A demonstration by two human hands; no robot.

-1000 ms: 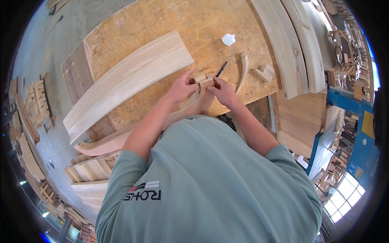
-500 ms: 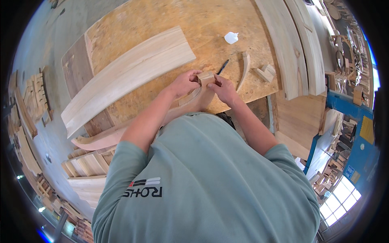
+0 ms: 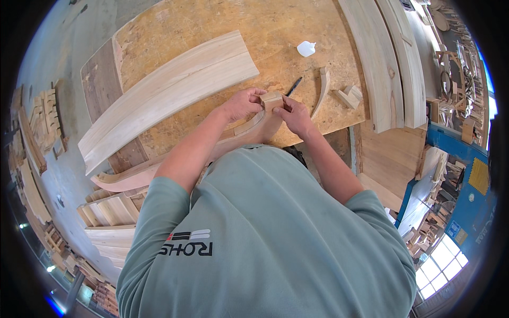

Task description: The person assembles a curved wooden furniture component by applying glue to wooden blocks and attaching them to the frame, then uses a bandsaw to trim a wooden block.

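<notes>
At the near edge of the bench, a long curved wooden piece (image 3: 222, 147) runs up from the left, and a thin curved wooden strip (image 3: 249, 126) lies along its inner curve. My left hand (image 3: 246, 105) pinches the left side of the upright end, where a small wooden block (image 3: 272, 97) shows on top. On the other side, the fingers of my right hand (image 3: 295, 114) are closed on the same end. Whether the block and strip are separate parts I cannot tell. Just beyond my right hand lies a black pen (image 3: 294, 86).
A wide curved board (image 3: 172, 95) lies across the wooden workbench (image 3: 212, 18) to the left. Farther right are a small white bottle (image 3: 306, 49), a slim curved wood piece (image 3: 323, 90) and a notched wood block (image 3: 350, 97). Long planks (image 3: 377, 66) flank the bench's right side.
My hands keep their grip on the wooden end. My left hand has shifted slightly left, its fingers a little less bunched. The whole view has moved a little.
</notes>
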